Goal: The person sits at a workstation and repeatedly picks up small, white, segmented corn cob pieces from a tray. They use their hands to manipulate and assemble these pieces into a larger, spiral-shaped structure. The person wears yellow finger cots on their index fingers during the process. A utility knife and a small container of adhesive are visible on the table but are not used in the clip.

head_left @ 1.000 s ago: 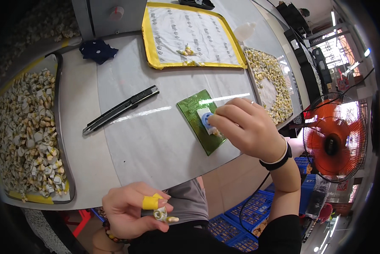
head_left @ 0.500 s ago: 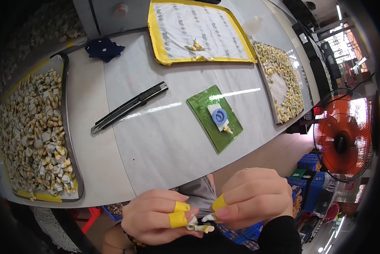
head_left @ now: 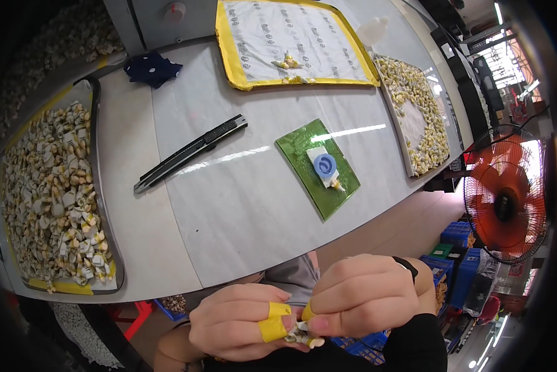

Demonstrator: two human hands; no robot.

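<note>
Just below the table's front edge, my left hand (head_left: 238,319) pinches a small white-and-yellow figurine (head_left: 302,336) between thumb and fingers. My right hand (head_left: 365,294) is closed beside it, thumb and forefinger pressed together against the figurine's upper end. A small white piece between the right fingertips is mostly hidden. Yellow tape wraps fingers of both hands. On the table, a green plate (head_left: 292,153) carries a white block with a round blue piece (head_left: 325,165) on top and a small yellow-and-white part at its lower end.
A black utility knife (head_left: 191,153) lies left of the plate. Heaped figurines fill a tray (head_left: 118,273) at the left. A yellow-edged tray (head_left: 235,59) at the back holds a few; another tray (head_left: 397,133) of small parts stands right. Dark cloth (head_left: 152,69) lies back left; an orange fan (head_left: 505,198) stands right.
My right hand has moved left and down, bringing its small white piece against the figurine in my left hand. The hands were slightly apart before. The view has shifted a little.
</note>
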